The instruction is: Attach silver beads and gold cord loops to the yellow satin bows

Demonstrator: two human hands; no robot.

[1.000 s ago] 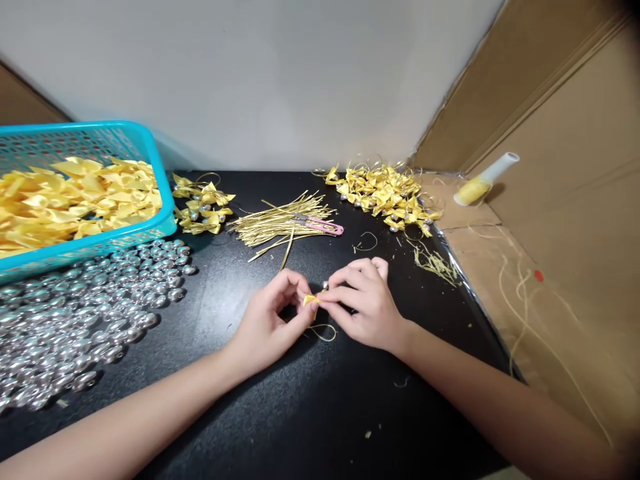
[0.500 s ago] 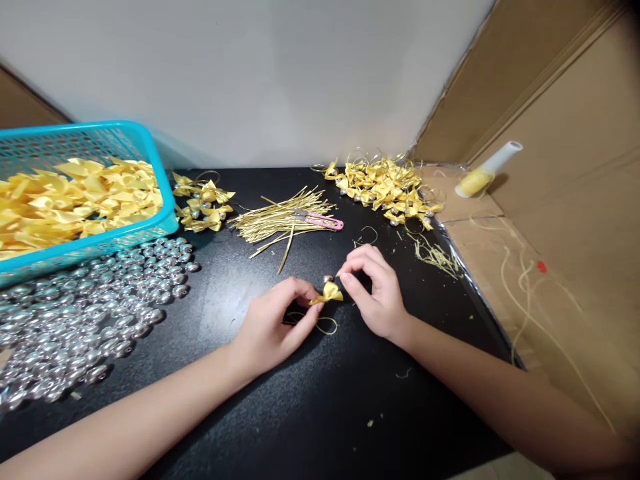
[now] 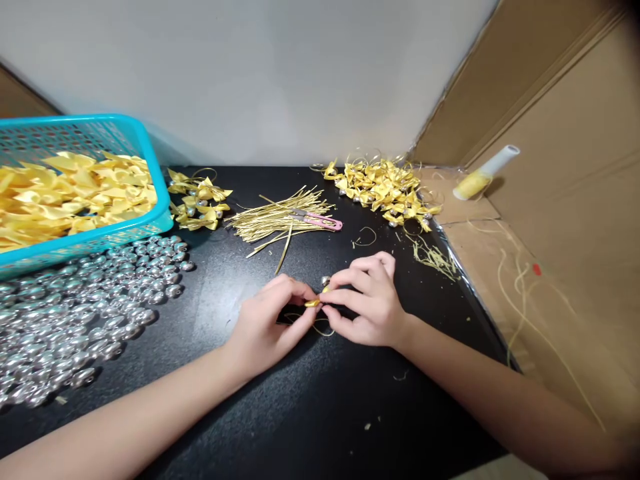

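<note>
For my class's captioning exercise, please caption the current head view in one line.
Left hand and right hand meet at a yellow bow over a black table; silver beads lie at left.

A head-worn camera looks forward and down over the person's left hand [image 3: 265, 323] and right hand [image 3: 371, 303], at close range, across a black tabletop [image 3: 280, 413] toward a pale wall [image 3: 240, 80].

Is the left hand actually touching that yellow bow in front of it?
Touching. The head view shows the left hand pinching the yellow bow, with no gap between them.
</note>
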